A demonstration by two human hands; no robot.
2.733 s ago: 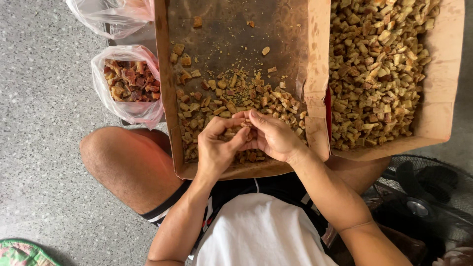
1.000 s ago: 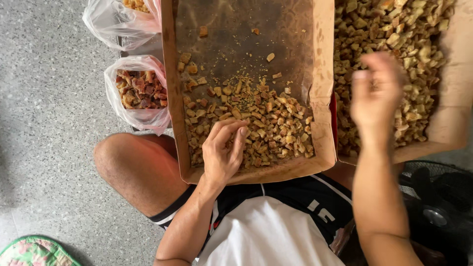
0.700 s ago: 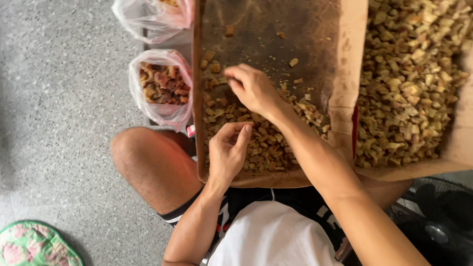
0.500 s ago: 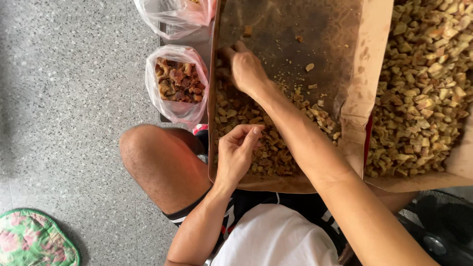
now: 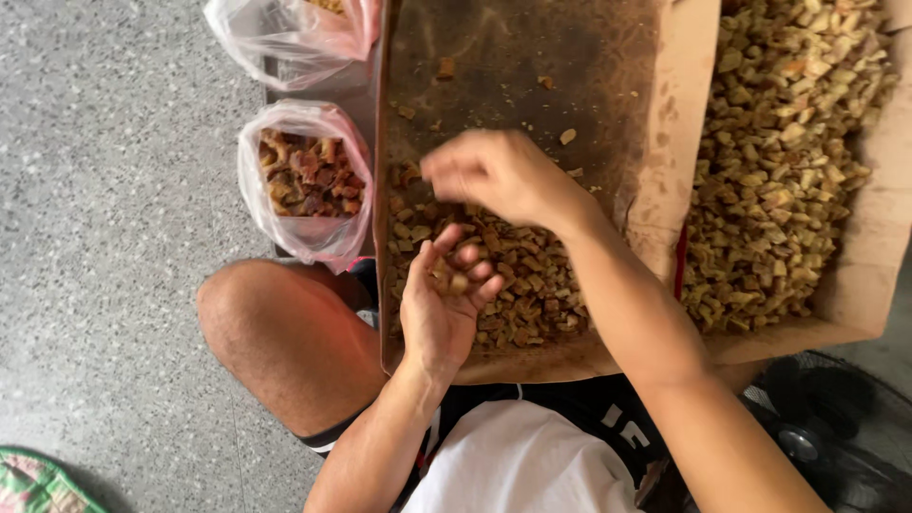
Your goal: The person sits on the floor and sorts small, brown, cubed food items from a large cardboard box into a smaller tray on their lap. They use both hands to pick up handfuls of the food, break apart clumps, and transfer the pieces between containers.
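A cardboard tray (image 5: 513, 66) rests on my lap with a heap of small tan-brown pieces (image 5: 532, 275) at its near end. My left hand (image 5: 439, 304) lies palm up over that heap, fingers curled around a few pieces. My right hand (image 5: 494, 176) hovers just above and beyond it, blurred, fingers bunched; whether it holds a piece I cannot tell. A second cardboard box (image 5: 888, 171) to the right is filled with lighter pieces (image 5: 779, 152).
A clear plastic bag (image 5: 306, 180) of darker brown pieces stands left of the tray, another bag (image 5: 294, 33) beyond it. My bare knee (image 5: 275, 332) is below them on the speckled floor. A black fan grille (image 5: 826, 437) sits at lower right, a patterned cloth (image 5: 28, 480) at lower left.
My right hand went from the right-hand box across to the tray's far left corner by the bag, then drew back to just above my left hand. The view shifted left.
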